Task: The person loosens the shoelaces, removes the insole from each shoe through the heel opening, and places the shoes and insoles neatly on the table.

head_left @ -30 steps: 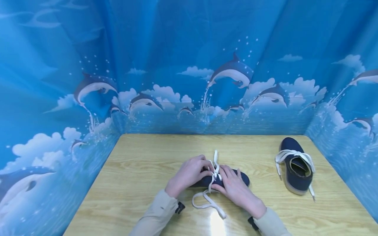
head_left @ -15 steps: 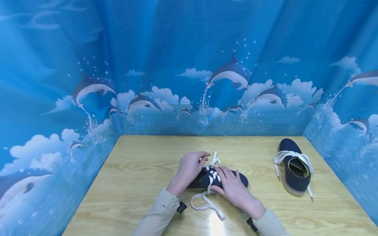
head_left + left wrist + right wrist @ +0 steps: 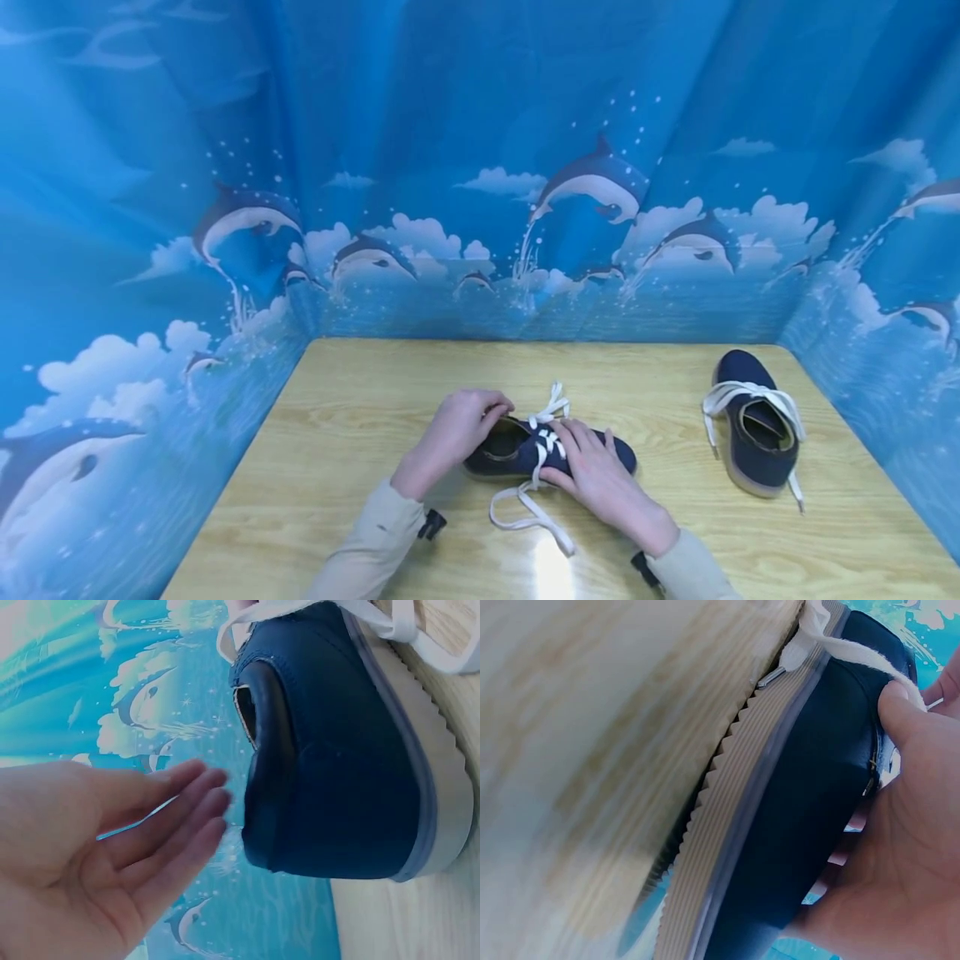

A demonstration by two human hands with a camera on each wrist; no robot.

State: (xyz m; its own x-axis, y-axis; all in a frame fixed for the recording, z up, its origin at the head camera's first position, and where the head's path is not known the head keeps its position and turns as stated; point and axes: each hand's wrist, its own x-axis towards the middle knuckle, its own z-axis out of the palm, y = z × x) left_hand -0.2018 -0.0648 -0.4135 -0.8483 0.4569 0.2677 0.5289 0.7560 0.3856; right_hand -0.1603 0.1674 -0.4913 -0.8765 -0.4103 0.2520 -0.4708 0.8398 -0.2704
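A navy lace-up sneaker (image 3: 519, 460) lies across the middle of the table, toe to the right. My right hand (image 3: 600, 485) holds its front part, with the thumb on the near side by the lacing and the fingers reaching over the top, as the right wrist view shows. My left hand (image 3: 90, 855) hovers by the shoe's opening, fingers nearly straight and nothing between them, apart from the collar in the left wrist view. One white shoelace end (image 3: 534, 518) lies looped on the table in front; the other rises behind the shoe. My right fingers cover part of the lacing.
A second navy sneaker (image 3: 761, 457) with white laces stands at the right of the wooden table (image 3: 360, 417), toe pointing away. A blue dolphin-print curtain (image 3: 420, 167) encloses the table's back and sides.
My left hand has let go of the white lace and moved left to the shoe's opening, so the lacing and opening now show. The right hand has stayed on the sneaker.
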